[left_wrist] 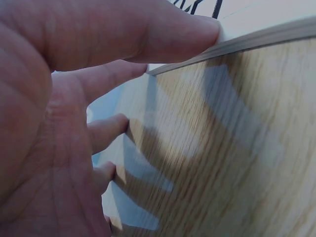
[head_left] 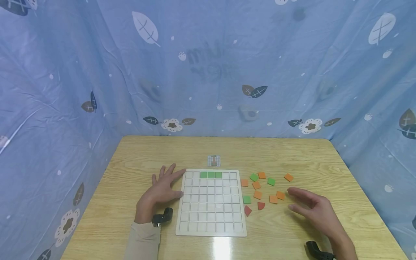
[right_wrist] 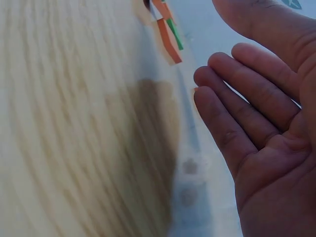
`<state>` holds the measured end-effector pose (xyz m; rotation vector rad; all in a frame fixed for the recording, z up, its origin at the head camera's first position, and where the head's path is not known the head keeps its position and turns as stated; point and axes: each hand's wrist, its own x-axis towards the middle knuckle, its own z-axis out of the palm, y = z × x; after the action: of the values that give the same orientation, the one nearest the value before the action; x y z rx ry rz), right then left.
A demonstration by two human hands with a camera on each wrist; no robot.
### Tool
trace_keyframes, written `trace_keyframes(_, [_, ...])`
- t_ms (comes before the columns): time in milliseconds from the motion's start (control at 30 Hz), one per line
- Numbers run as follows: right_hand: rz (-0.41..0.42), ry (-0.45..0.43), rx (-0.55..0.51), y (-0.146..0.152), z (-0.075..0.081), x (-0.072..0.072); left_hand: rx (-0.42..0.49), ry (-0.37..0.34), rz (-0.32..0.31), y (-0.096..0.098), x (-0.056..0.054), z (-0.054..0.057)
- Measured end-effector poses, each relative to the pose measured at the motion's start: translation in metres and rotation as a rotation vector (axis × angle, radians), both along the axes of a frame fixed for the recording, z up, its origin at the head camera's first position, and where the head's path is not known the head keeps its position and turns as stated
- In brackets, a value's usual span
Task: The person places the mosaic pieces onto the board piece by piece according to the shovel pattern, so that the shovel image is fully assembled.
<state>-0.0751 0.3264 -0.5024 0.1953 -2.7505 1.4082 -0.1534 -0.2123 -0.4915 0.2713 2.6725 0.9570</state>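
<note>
A white gridded board point(head_left: 202, 207) lies on the wooden table, with three green square tiles point(head_left: 211, 175) side by side in its top row. My left hand point(head_left: 162, 189) rests at the board's left side, fingers spread; its thumb point(left_wrist: 187, 37) touches the board's edge in the left wrist view. To the right of the loose pieces, my right hand point(head_left: 313, 209) hovers with relaxed fingers and nothing in its grasp. Nearest to it are orange square tiles point(head_left: 280, 195). In the right wrist view its fingers point(right_wrist: 222, 123) are slightly bent and the palm shows.
Several loose orange tiles, green tiles point(head_left: 271, 181) and two red rounded wedges point(head_left: 261, 206) are scattered right of the board. A small printed card point(head_left: 213, 161) lies beyond the board. Blue patterned curtain point(head_left: 221, 72) hangs behind the table and along both sides.
</note>
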Motion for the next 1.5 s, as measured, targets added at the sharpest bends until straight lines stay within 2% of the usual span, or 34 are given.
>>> trace_keyframes(200, [0.014,0.025,0.014,-0.005,-0.007,-0.006,0.006,-0.005,-0.008,0.000,0.000,-0.001])
trace_keyframes(367, [0.015,0.001,0.007,-0.008,-0.007,-0.009,0.009,-0.005,-0.013,-0.002,0.001,0.000])
trace_keyframes(600, [-0.029,-0.021,0.050,-0.014,-0.007,-0.014,0.012,-0.005,-0.012,-0.003,0.000,0.000])
trace_keyframes(933, [-0.058,0.033,0.131,-0.017,-0.012,-0.019,0.010,-0.002,-0.018,-0.004,0.000,-0.001])
trace_keyframes(1167, [-0.070,0.128,0.200,-0.021,-0.014,-0.020,0.005,-0.007,-0.010,-0.004,0.001,-0.002])
trace_keyframes(1300, [-0.073,0.154,0.198,-0.022,-0.014,-0.021,0.009,-0.005,-0.011,-0.004,0.001,-0.002])
trace_keyframes(1500, [-0.081,0.134,0.166,-0.021,-0.013,-0.019,0.002,0.004,-0.019,-0.004,-0.001,-0.003])
